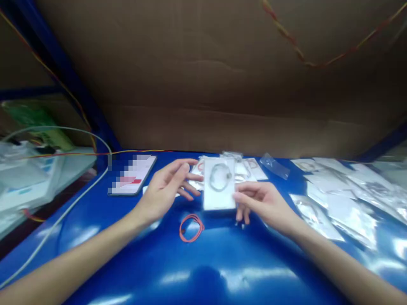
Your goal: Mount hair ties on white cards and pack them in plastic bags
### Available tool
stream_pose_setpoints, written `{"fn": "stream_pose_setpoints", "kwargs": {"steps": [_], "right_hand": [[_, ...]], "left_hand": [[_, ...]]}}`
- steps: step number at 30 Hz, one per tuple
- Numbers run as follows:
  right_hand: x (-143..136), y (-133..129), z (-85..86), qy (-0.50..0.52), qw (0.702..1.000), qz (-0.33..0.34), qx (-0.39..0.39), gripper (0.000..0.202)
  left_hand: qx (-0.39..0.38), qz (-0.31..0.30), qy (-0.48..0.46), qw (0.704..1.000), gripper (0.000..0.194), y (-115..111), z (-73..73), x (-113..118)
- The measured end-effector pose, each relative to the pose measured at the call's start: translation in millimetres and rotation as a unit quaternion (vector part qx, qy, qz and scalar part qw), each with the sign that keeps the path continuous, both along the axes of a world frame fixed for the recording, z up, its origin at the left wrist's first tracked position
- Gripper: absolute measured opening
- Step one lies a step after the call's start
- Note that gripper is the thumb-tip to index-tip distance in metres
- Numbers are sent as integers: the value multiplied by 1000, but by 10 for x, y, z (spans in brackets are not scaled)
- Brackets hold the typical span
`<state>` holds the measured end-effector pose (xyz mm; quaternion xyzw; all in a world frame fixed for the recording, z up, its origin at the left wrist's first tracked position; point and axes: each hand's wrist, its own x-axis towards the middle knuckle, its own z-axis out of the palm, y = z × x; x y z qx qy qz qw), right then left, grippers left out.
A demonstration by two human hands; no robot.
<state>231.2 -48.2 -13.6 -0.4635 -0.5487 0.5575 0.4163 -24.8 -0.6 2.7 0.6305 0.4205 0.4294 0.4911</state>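
A white card (218, 201) bearing a coiled grey cord, which looks like a bracelet (220, 178), is held up above the table. My right hand (265, 203) pinches this card at its lower right edge between thumb and fingers. At the card's left side my left hand (163, 186) has its fingers spread and holds nothing; whether a fingertip touches the card I cannot tell. A red cord coil (191, 228) lies on the blue table just below the card. Small shiny bits show under my right fingertips, too blurred to name.
Several packed white cards (354, 212) are spread at the right, with more behind the held card. A clear plastic bag (275, 166) lies at the back. At left are a phone (148, 169) and a pale cable (68, 218). A cardboard wall (203, 84) stands behind.
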Motion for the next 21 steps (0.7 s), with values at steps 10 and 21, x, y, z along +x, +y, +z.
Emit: {"fn": "stream_pose_setpoints", "kwargs": {"steps": [10, 21], "right_hand": [[340, 218, 104, 9, 955, -248, 166, 36], [342, 273, -6, -47, 967, -243, 65, 69]], "left_hand": [[240, -33, 557, 794, 48, 338, 84, -442], [166, -76, 535, 825, 47, 399, -11, -531]]}}
